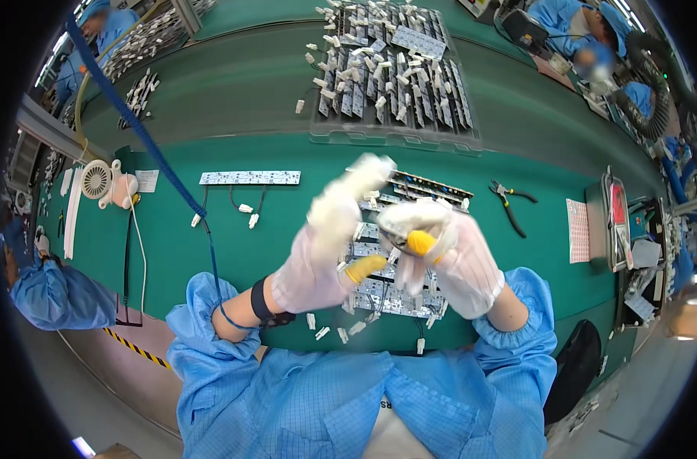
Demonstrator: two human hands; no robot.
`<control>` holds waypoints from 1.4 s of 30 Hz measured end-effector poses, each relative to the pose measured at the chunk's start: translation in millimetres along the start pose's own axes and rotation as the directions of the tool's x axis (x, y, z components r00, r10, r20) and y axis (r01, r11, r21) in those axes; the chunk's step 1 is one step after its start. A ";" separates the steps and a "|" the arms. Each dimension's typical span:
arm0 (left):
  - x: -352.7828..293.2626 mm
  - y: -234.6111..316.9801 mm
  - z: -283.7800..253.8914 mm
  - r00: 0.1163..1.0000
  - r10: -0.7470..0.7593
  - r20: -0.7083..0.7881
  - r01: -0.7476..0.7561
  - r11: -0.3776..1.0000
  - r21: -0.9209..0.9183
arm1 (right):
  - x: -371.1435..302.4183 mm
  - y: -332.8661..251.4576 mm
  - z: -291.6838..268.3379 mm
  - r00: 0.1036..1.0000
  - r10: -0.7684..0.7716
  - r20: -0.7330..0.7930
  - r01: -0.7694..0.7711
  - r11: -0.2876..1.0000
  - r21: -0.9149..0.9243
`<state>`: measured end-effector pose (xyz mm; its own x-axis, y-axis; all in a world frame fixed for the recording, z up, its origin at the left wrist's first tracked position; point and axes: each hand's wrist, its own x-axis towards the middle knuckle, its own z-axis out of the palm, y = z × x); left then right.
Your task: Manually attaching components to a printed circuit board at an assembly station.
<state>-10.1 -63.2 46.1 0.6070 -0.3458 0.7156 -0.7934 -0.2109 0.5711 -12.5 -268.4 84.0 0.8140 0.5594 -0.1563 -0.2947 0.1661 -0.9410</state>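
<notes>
My left hand [322, 241], in a white glove with a yellow cover on its thumb, is raised over the circuit boards. Its fingers are blurred by motion and point away from me, with the thumb well apart from them. My right hand [455, 256], gloved too with a yellow-covered thumb, is curled closed beside it. A small greyish edge shows at its fingertips, but I cannot make out what it is. Beneath both hands lie several LED circuit board strips [406, 304] with wires and white connectors. Some of the strips are hidden by the hands.
At left lies one LED strip [249, 177] with wired connectors, near a small white fan [98, 180]. Pliers [508, 208] rest at right. A clear tray [394, 138] piled with strips stands at the back. Loose white connectors [322, 333] lie near me. A blue coiled cord [138, 126] reaches my left wrist strap.
</notes>
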 end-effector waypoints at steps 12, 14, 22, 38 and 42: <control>-24.8 -6.7 1.3 0.952 -0.280 0.121 0.262 0.953 0.150 | -1.6 21.2 -13.5 0.987 0.032 -0.160 -0.062 0.981 -0.183; -24.4 -6.2 0.5 0.949 -0.300 0.100 0.288 0.950 0.118 | -2.3 17.2 -8.5 0.989 0.046 -0.138 -0.068 0.985 -0.158; -21.1 -3.6 -0.5 0.962 -0.270 -0.024 0.269 0.962 -0.050 | -7.1 26.9 -19.2 0.972 -0.162 -0.172 0.091 0.928 -0.361; -21.4 0.7 -4.2 0.942 -0.334 0.014 0.332 0.930 -0.155 | -13.9 15.6 -11.7 0.989 -0.059 -0.133 0.027 0.973 -0.230; -21.9 -0.7 -3.1 0.949 -0.316 -0.001 0.312 0.938 -0.153 | -14.8 12.7 -9.9 0.991 -0.026 -0.133 0.000 0.982 -0.186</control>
<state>-22.7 -52.7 31.2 0.8267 -0.2607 0.4986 -0.5472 -0.1662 0.8203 -23.4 -282.5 71.3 0.8806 0.4420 -0.1707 -0.1960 0.0119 -0.9805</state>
